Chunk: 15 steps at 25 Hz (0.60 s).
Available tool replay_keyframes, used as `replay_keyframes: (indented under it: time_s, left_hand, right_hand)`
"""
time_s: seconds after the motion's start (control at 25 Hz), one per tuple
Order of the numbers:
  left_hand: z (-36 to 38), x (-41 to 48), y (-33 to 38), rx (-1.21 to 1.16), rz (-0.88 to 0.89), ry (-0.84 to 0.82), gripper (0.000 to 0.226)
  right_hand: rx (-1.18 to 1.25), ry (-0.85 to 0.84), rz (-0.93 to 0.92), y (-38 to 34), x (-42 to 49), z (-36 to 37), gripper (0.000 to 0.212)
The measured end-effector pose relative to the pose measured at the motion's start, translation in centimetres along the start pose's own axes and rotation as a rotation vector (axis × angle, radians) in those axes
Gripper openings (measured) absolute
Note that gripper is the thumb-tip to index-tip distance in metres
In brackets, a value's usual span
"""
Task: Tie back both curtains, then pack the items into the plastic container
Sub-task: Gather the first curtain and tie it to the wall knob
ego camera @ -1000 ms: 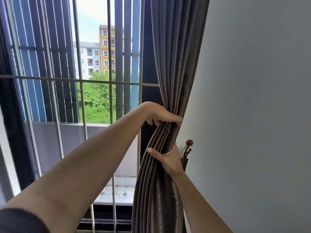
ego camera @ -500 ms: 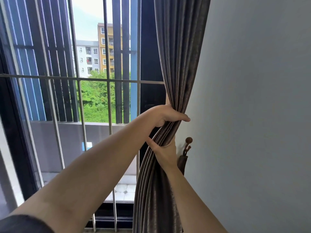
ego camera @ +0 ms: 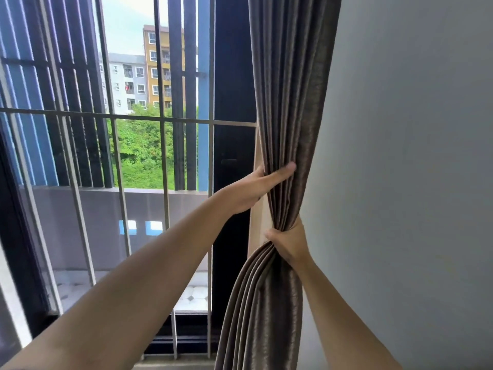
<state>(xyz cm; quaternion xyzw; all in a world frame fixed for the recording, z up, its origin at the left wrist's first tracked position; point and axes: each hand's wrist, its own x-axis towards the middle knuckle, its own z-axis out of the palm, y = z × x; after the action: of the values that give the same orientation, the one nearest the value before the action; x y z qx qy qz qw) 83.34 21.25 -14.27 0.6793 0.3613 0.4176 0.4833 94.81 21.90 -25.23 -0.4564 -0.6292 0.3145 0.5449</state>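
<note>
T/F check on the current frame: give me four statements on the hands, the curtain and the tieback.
1. The right hand grips the gathered grey-brown pleated fabric curtain. True.
2. The left hand hangs free of the curtain. False: it holds the curtain above the right hand, with its thumb across the folds.
3. A tieback band is wrapped around the curtain. False: none shows, and only the hands hold it gathered.
4. The curtain is bunched toward the plain grey wall, leaving the pale metal window bars uncovered. True.
</note>
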Motion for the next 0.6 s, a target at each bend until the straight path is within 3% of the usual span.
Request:
replay_keyframes:
  time_s: [0.08, 0.2, 0.28, 0.36, 0.6]
  left_hand:
    - [0.4, 0.3, -1.5, -0.145, -0.003, 0.023, 0.092]
    - [1.6, 1.0, -4.4, -0.215, -0.108, 0.299, 0.075]
    - [1.8, 1.1, -7.0, 0.068, -0.191, 0.439, 0.054]
    - [1.9, 1.2, -9.9, 0.350, -0.243, 0.476, 0.041]
    - [4.0, 4.6, -15.7, 0.533, -0.388, 0.371, 0.042]
  right_hand:
    - [0.038, 0.017, -0.011, 0.7, 0.6, -2.3, 0.055]
    - [0.125, 0.046, -0.032, 1.0, 1.6, -5.5, 0.029]
    - [0.118, 0.045, -0.032, 1.2, 2.3, -7.2, 0.028]
    - [0.091, 0.030, -0.034, 1.8, 3.0, -8.6, 0.026]
    - [0.000, 0.027, -0.035, 3.2, 5.6, -11.9, 0.028]
